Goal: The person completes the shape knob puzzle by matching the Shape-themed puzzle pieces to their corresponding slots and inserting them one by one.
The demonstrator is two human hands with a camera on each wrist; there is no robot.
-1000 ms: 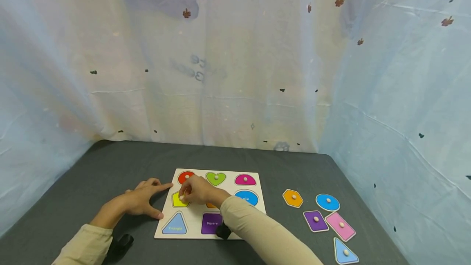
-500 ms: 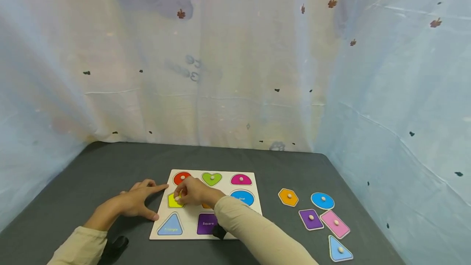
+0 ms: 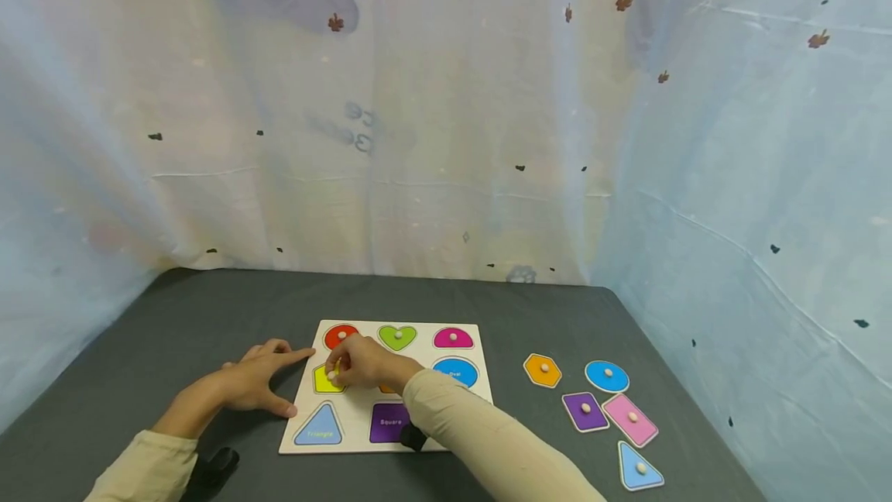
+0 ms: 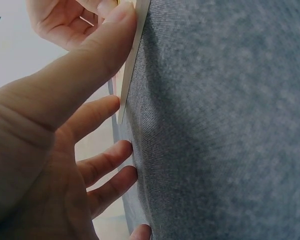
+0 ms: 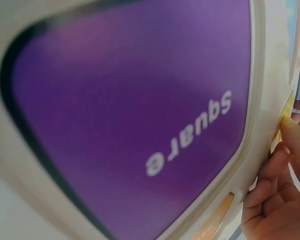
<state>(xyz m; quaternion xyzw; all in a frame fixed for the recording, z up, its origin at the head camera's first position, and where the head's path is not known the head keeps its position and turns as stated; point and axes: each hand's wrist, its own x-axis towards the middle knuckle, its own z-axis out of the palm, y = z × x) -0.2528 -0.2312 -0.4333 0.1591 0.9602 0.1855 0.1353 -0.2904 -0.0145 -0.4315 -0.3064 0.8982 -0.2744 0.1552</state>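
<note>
R hand [image 3: 365, 362], lower centre-left of frame: curled, thumb & fingertips pinching a yellow angular flat puzzle piece [image 3: 324, 384]. L hand [image 3: 258, 379], lower left: fingers spread, fairly straight, no grip; thumb + index touch left edge of a cream rectangular wood-look puzzle board [image 3: 355, 440].

Pale translucent patterned curtain [image 3: 446, 99] fills upper frame; dark grey cloth-covered counter [image 3: 230, 316] below. Board is lower centre, w/ bare purple square slot [image 3: 388, 418], light-blue triangular slot [image 3: 319, 426] & blue oval slot [image 3: 456, 370]. Yellow piece is at board's left, mid row; can't tell if fully seated. Loose, lower right: pink rectangular piece [image 3: 637, 426], light-blue triangular piece [image 3: 636, 475], purple square piece [image 3: 580, 418], blue oval piece [image 3: 599, 379], orange hexagonal piece [image 3: 535, 374].

Handling: board prob. stiff, fairly light, may slide on cloth; hold at edge. Yellow piece prob. v. light, rigid, not fragile, face maybe a bit slick; best hold = its small round pale knob [image 3: 331, 376], not the thin rim.
</note>
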